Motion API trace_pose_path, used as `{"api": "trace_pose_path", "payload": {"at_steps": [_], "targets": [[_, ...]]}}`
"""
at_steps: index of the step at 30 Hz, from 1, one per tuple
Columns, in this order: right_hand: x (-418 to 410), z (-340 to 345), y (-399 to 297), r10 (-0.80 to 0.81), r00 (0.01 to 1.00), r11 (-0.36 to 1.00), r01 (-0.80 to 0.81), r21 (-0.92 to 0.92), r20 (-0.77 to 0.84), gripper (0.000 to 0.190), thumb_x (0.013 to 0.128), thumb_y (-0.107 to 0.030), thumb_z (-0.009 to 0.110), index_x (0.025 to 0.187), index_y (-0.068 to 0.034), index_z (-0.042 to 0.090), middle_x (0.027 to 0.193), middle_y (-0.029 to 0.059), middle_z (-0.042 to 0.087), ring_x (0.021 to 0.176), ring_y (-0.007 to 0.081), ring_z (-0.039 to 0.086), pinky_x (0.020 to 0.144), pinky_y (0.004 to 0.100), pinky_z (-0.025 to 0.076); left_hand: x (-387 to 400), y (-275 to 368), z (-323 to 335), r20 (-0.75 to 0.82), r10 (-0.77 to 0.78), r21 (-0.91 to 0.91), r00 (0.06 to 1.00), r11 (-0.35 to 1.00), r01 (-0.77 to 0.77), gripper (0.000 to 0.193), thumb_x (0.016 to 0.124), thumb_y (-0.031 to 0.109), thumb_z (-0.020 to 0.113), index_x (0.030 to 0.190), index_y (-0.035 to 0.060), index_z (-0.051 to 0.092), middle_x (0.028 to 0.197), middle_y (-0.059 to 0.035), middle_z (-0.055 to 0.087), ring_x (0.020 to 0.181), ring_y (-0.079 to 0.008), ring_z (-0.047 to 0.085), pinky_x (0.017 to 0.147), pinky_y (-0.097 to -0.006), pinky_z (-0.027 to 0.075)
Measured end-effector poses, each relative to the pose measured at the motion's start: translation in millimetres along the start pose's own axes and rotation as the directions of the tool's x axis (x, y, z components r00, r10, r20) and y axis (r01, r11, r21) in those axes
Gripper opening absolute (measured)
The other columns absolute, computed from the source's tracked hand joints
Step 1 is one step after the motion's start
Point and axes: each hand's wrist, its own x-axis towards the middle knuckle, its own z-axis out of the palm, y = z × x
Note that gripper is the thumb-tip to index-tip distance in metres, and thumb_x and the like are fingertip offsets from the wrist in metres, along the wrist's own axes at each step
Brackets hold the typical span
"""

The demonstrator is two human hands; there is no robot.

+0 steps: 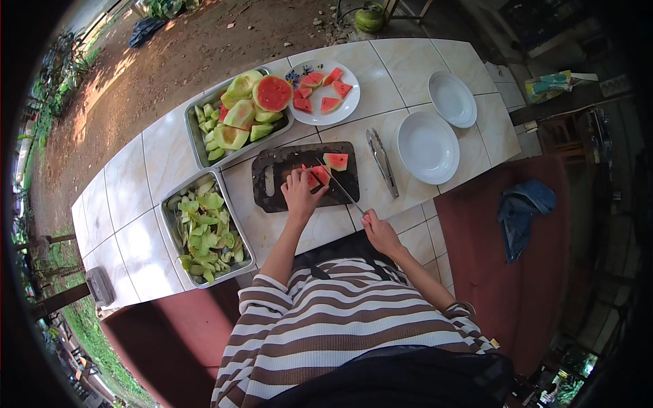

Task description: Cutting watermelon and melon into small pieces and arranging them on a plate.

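On the dark cutting board (280,154), my left hand (302,195) presses its fingertips on a red watermelon slice (320,175). My right hand (380,232) grips the handle of a knife (346,193), and its blade reaches across the right side of that slice. Another watermelon wedge (335,161) with a pale rind lies behind the blade. Beyond the board, a white flower-patterned plate (334,118) carries several watermelon pieces (330,104). Part of the slice is hidden by my left fingers.
A metal tray (204,161) holds peeled melon chunks and a cut watermelon (273,93). Another metal tray (168,224) holds green peelings (209,229). Metal tongs (382,162) and two white bowls (427,148) (452,99) stand at right on the tiled table (137,234).
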Motion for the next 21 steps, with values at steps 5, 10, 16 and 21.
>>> {"api": "trace_pose_path", "payload": {"at_steps": [5, 10, 16, 21], "targets": [[0, 5, 0, 0.01, 1.0, 1.0, -0.01, -0.014, -0.007, 0.022, 0.09, -0.027, 0.038, 0.095, -0.005, 0.039, 0.072, 0.0239, 0.057, 0.071, 0.0444, 0.054, 0.061, 0.0517, 0.04, 0, 0, 5, -0.008, -0.004, 0.01, 1.0, 1.0, 0.004, 0.06, 0.059, 0.041, 0.073, 0.107, 0.0115, 0.052, 0.104, -0.004, 0.046, 0.098, -0.0209, 0.045, 0.08, -0.0374, 0.032], [1, 9, 0, 0.002, 1.0, 1.0, -0.002, -0.03, -0.02, 0.022, 0.09, -0.027, 0.038, 0.095, -0.005, 0.039, 0.072, 0.0235, 0.058, 0.07, 0.0441, 0.055, 0.06, 0.0519, 0.041, -3, 1, 6, -0.023, -0.038, 0.032, 0.999, 0.999, 0.038, 0.062, 0.059, 0.041, 0.074, 0.109, 0.0119, 0.053, 0.104, -0.0029, 0.046, 0.098, -0.0195, 0.045, 0.081, -0.0369, 0.031], [2, 8, -3, 0.001, 1.0, 0.999, -0.002, -0.047, -0.011, 0.022, 0.091, -0.026, 0.037, 0.095, -0.005, 0.038, 0.072, 0.023, 0.057, 0.069, 0.0439, 0.054, 0.059, 0.0519, 0.04, -4, -1, 7, -0.028, -0.034, 0.019, 0.999, 0.999, 0.034, 0.062, 0.058, 0.041, 0.074, 0.109, 0.0118, 0.054, 0.104, -0.0027, 0.047, 0.098, -0.0194, 0.045, 0.082, -0.0373, 0.031], [3, 12, -2, -0.004, 1.0, 0.997, 0.003, -0.077, -0.01, 0.021, 0.09, -0.025, 0.037, 0.097, -0.005, 0.037, 0.07, 0.023, 0.058, 0.067, 0.044, 0.055, 0.058, 0.0524, 0.041, -3, -1, 6, -0.014, -0.036, -0.012, 0.999, 0.999, 0.036, 0.061, 0.058, 0.04, 0.074, 0.109, 0.0114, 0.056, 0.105, -0.0032, 0.047, 0.098, -0.0198, 0.045, 0.083, -0.0384, 0.031]]}}
